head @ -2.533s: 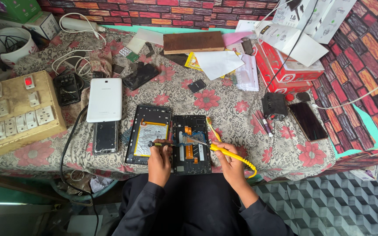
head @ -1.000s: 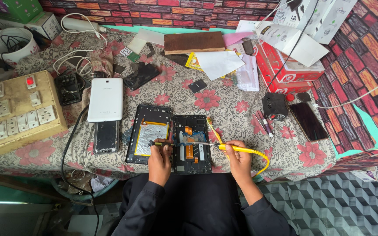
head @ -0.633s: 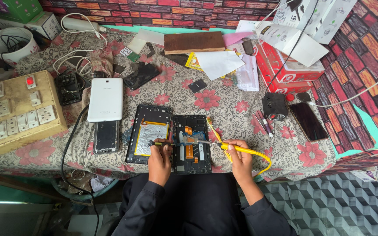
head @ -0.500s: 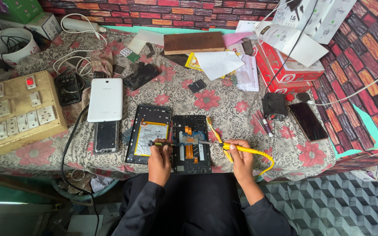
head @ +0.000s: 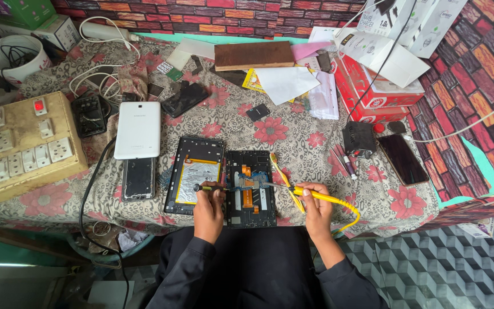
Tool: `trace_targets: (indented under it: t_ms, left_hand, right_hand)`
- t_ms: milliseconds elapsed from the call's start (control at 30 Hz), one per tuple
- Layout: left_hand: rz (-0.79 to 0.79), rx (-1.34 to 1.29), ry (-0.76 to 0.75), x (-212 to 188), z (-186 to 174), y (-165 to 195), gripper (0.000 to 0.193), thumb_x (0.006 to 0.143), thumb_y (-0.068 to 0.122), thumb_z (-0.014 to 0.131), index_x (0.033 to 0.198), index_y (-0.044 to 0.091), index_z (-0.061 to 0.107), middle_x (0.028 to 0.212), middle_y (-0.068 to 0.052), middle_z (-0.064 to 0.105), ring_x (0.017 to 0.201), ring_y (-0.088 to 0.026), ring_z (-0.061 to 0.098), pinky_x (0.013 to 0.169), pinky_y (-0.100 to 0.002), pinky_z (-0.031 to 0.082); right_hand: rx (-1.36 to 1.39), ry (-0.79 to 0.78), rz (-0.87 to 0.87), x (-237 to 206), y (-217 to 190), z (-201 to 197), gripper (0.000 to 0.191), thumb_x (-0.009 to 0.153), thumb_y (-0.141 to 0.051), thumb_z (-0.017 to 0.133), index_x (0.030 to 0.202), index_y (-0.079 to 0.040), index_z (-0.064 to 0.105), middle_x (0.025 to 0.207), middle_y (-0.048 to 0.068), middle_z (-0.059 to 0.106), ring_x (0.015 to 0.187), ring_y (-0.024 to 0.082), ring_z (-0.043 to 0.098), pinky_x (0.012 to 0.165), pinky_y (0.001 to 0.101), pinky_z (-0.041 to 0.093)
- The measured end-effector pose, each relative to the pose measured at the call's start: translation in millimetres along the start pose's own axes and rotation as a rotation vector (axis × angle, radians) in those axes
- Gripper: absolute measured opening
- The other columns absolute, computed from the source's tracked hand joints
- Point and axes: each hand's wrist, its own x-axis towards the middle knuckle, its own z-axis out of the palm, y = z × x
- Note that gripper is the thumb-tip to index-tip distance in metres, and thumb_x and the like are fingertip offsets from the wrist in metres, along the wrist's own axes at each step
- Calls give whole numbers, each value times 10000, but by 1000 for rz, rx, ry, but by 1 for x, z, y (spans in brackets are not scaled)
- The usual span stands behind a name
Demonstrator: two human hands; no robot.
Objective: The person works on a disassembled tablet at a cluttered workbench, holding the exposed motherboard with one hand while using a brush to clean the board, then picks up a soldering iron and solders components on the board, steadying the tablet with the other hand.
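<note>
An opened tablet lies in two halves at the table's front: a frame with a silver battery (head: pixel 192 178) on the left and a black board half (head: pixel 251 189) with orange flex cables on the right. My left hand (head: pixel 208 209) is shut on a thin dark-handled tool (head: pixel 212 187) that reaches onto the board. My right hand (head: pixel 317 207) grips a yellow soldering iron (head: pixel 310 194); its metal tip points left and rests on the board near the blue parts. Its yellow cord curls off the table's front edge.
A white tablet (head: pixel 138 129) and a phone (head: pixel 139 178) lie left of the work. A beige switchboard (head: pixel 21 145) sits at far left. A dark phone (head: pixel 402 159), a small black box (head: pixel 358 138) and red-and-white boxes (head: pixel 373 86) stand to the right. Papers and a brown board (head: pixel 254 55) lie behind.
My right hand has shifted slightly right, and the iron's tip now reaches onto the board. The yellow cord has swung further right. My left hand has stayed put.
</note>
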Motion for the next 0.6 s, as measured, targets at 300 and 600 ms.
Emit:
trace_targets:
  t_ms: [300,600]
  left_hand:
    - [-6,9,3,0,0,1,142,1073,86,475,1024,-23,398,1116,-107,654,818,-170,685,708,-309,560]
    - [-2,13,7,-1,-1,1,148,1072,96,477,1037,-27,403,1120,-111,661,846,-175,703,726,-309,568]
  right_hand:
    - [-40,-6,4,-1,4,1,127,1061,-101,566,1147,-9,551,1196,124,683,1010,136,642,872,284,539]
    - [30,-38,45,-2,5,9,162,1045,-121,586,1161,-14,554,1233,134,670,1072,156,659,878,297,553]
